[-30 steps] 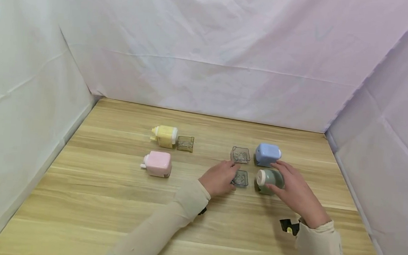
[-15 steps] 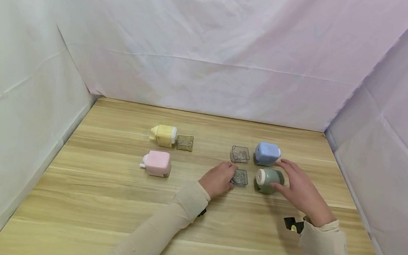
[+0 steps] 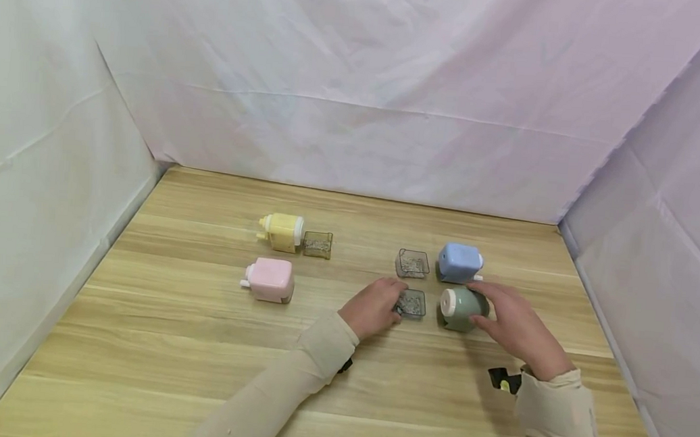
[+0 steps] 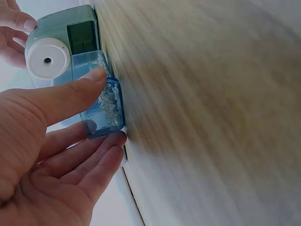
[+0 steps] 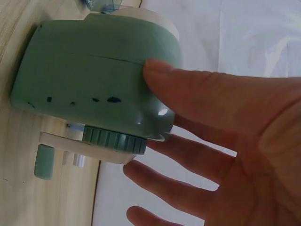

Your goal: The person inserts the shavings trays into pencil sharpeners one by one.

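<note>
A green hand-crank pencil sharpener (image 3: 461,311) stands on the table at the right. My right hand (image 3: 516,325) grips its back end, and the right wrist view shows the thumb on its body (image 5: 94,75) and the crank handle (image 5: 44,161) below. My left hand (image 3: 371,308) holds a small clear bluish shavings drawer (image 4: 104,115) between thumb and fingers, with pale shavings inside. In the left wrist view the drawer lies in front of the sharpener's open slot (image 4: 83,36); the head view shows a gap between them.
Behind the green sharpener stands a blue sharpener (image 3: 459,263), with a clear drawer of shavings (image 3: 412,264) beside it. At the left are a yellow sharpener (image 3: 284,231), its drawer (image 3: 318,245) and a pink sharpener (image 3: 269,280). White cloth (image 3: 355,144) hangs around the wooden table.
My right hand has settled closer around the green sharpener, its fingers coming down over the back. The left hand stays at the drawer, almost unmoved.
</note>
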{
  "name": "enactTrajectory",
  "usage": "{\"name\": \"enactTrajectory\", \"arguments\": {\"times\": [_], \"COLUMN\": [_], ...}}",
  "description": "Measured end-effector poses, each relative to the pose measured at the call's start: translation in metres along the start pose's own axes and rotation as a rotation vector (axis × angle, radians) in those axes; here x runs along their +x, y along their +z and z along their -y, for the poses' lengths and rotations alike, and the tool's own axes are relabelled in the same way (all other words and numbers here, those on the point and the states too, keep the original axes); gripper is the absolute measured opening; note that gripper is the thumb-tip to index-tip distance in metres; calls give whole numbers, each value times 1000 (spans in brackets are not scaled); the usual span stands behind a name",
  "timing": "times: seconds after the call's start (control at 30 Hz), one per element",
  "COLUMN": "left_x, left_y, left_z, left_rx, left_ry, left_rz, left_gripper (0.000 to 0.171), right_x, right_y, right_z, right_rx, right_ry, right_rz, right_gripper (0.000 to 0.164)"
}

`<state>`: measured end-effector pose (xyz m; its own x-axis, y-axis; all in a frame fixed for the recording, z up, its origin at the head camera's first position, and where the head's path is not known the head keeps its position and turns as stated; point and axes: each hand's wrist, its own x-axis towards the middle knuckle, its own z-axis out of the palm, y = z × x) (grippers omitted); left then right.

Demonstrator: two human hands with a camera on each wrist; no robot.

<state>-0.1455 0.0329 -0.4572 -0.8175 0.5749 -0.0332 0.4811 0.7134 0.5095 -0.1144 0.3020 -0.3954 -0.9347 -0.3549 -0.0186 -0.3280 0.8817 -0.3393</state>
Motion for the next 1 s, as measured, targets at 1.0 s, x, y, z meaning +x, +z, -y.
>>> {"name": "enactTrajectory", "arguments": {"times": [1.0], "left_x": [21], "left_y": [22], "left_z": [-24], "left_rx": [-35], "left_ry": [44], "left_rz": [-4], "left_gripper": [62], "right_x": [-3], "right_y": [3], "right_z": [4], "right_rx": [29], "right_ry": [39], "right_rz": [-20], "right_gripper": [54]}}
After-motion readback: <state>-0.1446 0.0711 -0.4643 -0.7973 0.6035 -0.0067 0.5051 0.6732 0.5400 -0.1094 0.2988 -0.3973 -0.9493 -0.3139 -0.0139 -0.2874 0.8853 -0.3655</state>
